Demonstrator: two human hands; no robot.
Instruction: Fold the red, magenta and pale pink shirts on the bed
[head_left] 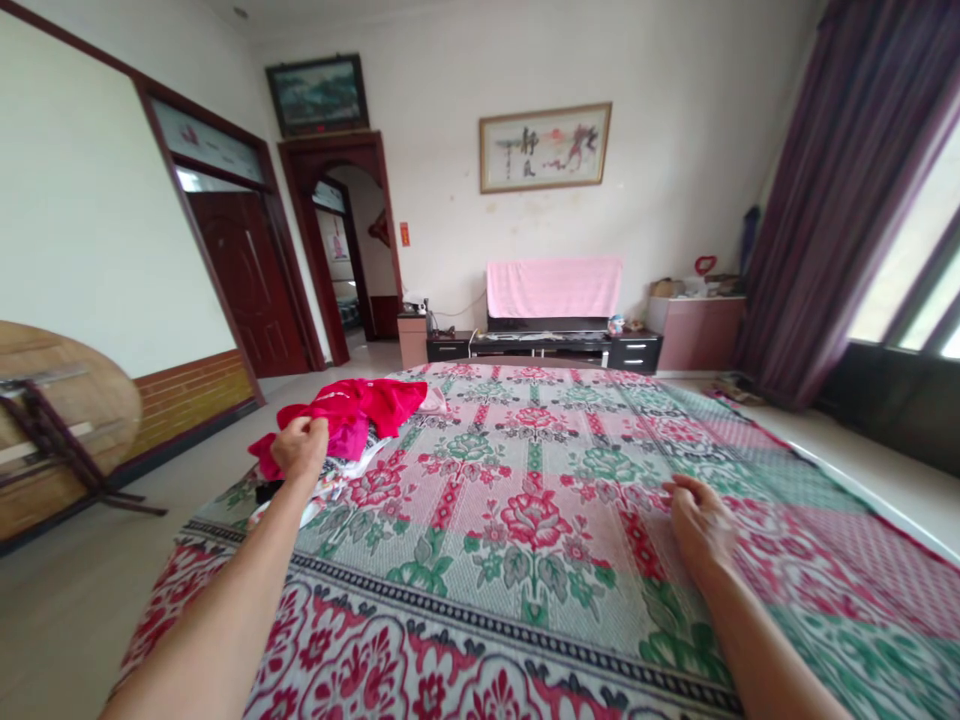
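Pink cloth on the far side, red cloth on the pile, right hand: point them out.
Pink cloth (555, 288): head view, middle of its front.
Red cloth (376, 402): head view, its upper surface.
Right hand (703, 522): head view, its back.

Cloth (465, 560): banded in pale green and pink, patterned with red and green flowers. Clothes (371, 403): bright red and magenta noted. Towel (555, 288): pale pink recorded. Curtain (840, 180): purple, striped.

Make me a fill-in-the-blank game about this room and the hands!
1. The red clothes lie nearer the ____ hand.
2. The cloth draped by the far wall is coloured ____.
3. The purple curtain hangs on the ____ side of the view.

Missing words: left; pink; right.
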